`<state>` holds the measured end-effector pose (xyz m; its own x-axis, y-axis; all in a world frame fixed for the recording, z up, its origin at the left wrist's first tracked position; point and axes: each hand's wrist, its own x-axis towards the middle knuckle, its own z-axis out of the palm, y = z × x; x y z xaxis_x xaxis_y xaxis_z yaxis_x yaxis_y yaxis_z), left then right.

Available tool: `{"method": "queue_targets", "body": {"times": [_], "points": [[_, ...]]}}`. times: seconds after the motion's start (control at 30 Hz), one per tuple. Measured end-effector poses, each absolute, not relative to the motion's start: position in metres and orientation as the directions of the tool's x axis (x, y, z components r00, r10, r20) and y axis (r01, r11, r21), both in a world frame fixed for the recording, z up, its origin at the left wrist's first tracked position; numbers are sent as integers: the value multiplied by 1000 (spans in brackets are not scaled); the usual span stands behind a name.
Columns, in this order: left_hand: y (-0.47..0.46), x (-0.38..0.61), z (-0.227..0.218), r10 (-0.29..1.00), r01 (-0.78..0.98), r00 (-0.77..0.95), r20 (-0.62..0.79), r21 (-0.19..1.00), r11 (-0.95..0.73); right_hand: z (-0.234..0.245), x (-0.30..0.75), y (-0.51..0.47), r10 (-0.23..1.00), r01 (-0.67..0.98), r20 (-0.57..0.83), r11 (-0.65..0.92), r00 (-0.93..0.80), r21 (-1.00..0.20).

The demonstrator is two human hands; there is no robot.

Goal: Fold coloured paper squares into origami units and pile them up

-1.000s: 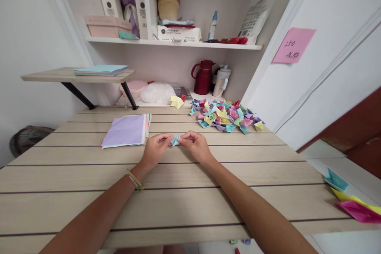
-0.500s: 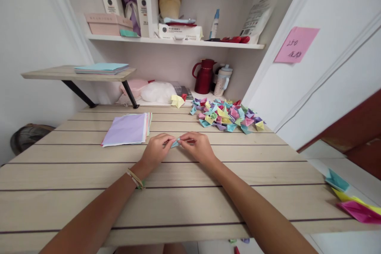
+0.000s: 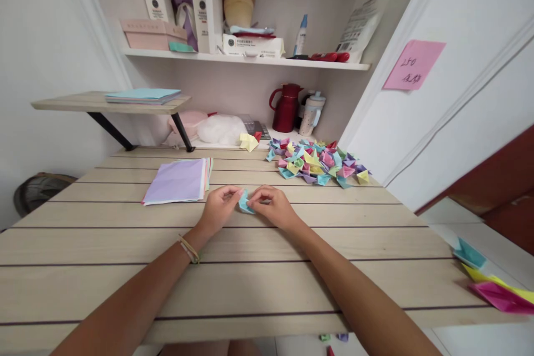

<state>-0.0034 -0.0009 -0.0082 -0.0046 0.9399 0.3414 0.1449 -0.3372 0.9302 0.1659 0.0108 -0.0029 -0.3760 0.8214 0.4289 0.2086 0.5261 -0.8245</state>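
Between my two hands, just above the slatted table (image 3: 250, 283), is a small piece of folded light-blue paper (image 3: 245, 203). My left hand (image 3: 219, 208) pinches its left edge between thumb and fingers. From the other side, the fingertips of my right hand (image 3: 273, 207) close on its right part and cover some of it. To the left lies a stack of square paper (image 3: 175, 181) with a lilac sheet on top. Beyond my right hand sits a heap of small folded paper boats (image 3: 317, 161) in many colours.
A pale yellow folded paper piece (image 3: 248, 142) lies at the table's back. A raised wooden shelf (image 3: 70, 101) holds blue-topped paper (image 3: 142, 95). At the back stand a red jug (image 3: 287, 108) and a tumbler (image 3: 312, 114). Larger paper boats (image 3: 500, 296) are at the right edge.
The light-blue paper has turned and shows more of its face, where before it was a narrow strip between my fingertips. My hands remain in nearly the same place.
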Motion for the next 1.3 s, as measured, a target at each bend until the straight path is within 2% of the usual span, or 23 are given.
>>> {"method": "queue_targets", "body": {"times": [0.2,0.27,0.37,0.47,0.67,0.77,0.9,1.07,1.13,1.3], "points": [[0,0,-11,981,-149,-121,154,974,-171,-8,157,8,870,147,412,461,-271,-875],[-1,-1,-8,990,-248,-66,122,959,-135,-10,158,10,897,108,385,414,-218,-904],[-2,-4,-2,991,-317,115,70,948,-30,-11,161,14,935,8,302,309,-188,-951],[-2,-7,-2,974,-270,226,14,962,49,-10,165,17,941,-27,248,248,-229,-968],[-1,-8,-9,963,-98,268,-18,994,46,-5,168,14,852,201,399,480,-340,-854],[-2,-7,-9,973,-105,232,0,994,25,-4,165,11,882,165,329,400,-338,-901],[-1,-5,-9,989,-171,140,44,985,-19,-6,159,8,936,-14,189,194,-298,-981],[0,-5,-7,987,-69,86,139,989,-133,-12,157,8,937,-11,181,186,-299,-982],[1,-7,-5,981,26,88,175,984,-178,-13,159,10,930,25,190,209,-314,-978],[3,-13,-2,957,251,154,245,927,-278,-8,165,11,901,269,281,376,-332,-887]]}}
